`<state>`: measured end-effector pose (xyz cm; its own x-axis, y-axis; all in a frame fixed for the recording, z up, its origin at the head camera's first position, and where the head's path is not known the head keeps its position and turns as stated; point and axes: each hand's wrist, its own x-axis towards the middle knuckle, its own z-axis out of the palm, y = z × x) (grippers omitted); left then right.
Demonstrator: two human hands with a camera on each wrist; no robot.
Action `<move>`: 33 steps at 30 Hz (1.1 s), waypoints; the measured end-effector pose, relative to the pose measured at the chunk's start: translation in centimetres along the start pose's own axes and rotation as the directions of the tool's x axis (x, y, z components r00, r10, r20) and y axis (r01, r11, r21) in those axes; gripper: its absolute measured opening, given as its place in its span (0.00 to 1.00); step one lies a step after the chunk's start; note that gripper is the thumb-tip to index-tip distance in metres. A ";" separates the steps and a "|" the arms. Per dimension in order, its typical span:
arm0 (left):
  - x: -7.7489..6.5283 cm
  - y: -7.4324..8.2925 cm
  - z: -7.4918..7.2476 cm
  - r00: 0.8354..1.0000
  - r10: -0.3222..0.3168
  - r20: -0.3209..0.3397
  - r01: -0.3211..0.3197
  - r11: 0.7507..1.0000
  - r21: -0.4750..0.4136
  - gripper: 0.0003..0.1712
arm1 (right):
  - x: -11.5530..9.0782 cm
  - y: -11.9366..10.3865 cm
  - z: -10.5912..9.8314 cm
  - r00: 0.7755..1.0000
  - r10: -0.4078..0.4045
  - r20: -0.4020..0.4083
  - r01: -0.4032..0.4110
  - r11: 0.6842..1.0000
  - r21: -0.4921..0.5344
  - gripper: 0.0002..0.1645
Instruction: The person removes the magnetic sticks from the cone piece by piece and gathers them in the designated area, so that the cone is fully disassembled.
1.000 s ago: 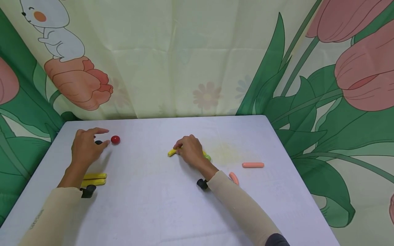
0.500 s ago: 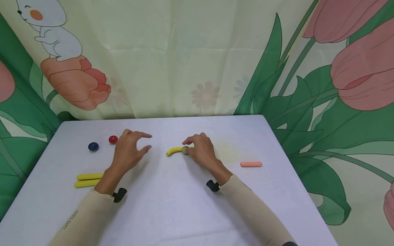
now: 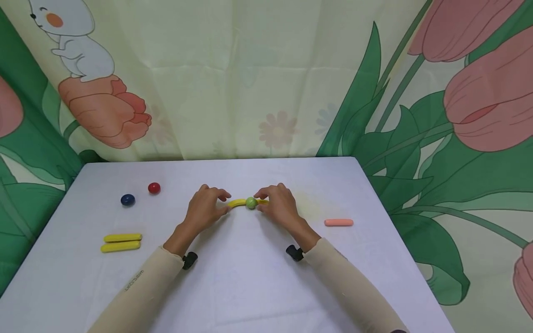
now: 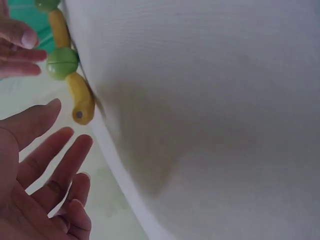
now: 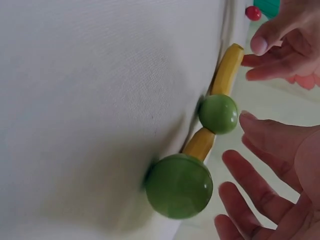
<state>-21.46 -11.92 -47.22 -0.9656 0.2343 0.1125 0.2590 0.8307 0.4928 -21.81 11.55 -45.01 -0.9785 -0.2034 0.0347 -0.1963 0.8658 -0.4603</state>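
Observation:
A row of toy pieces lies near the middle of the table: a curved yellow rod point(image 3: 237, 202), a green ball point(image 3: 251, 202), a second yellow rod point(image 5: 199, 144) and another green ball point(image 5: 180, 186). A small metal disc shows in the first rod's free end in the left wrist view. My left hand point(image 3: 205, 209) is at that end, thumb and fingers spread apart with nothing between them. On the other side my right hand point(image 3: 281, 207) has its thumb close to the middle green ball, fingers loosely bent. It hides the row's right end in the head view.
At the left of the white table point(image 3: 233, 286) lie a red ball point(image 3: 154, 188), a dark blue ball point(image 3: 127, 200) and two straight yellow rods point(image 3: 121, 242). A straight pink rod point(image 3: 338, 222) lies on the right. A printed curtain point(image 3: 208, 92) hangs behind the table.
My left hand has moved right, from the dark blue ball to the row's left end. My right hand has shifted slightly right, uncovering the green ball; its sleeve now hides the curved pink rod.

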 end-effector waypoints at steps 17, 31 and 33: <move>1.0 0.0 1.2 0.996 -0.047 0.070 0.047 0.999 -0.006 0.10 | 1.9 -0.2 0.8 0.995 -0.063 0.077 0.069 0.995 -0.077 0.16; 0.4 0.1 1.2 0.994 -0.071 0.085 0.073 0.997 -0.023 0.09 | 2.8 0.7 -0.4 0.987 -0.059 0.147 0.076 0.991 -0.111 0.15; 0.2 0.4 1.5 0.993 -0.057 0.099 0.060 0.998 -0.032 0.09 | 2.9 0.9 -0.6 0.985 -0.062 0.163 0.080 0.991 -0.107 0.15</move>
<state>-21.53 -10.76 -48.28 -0.9718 0.2357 -0.0015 0.1997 0.8268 0.5258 -24.92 12.03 -44.81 -0.9410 -0.3282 -0.0821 -0.2794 0.8907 -0.3586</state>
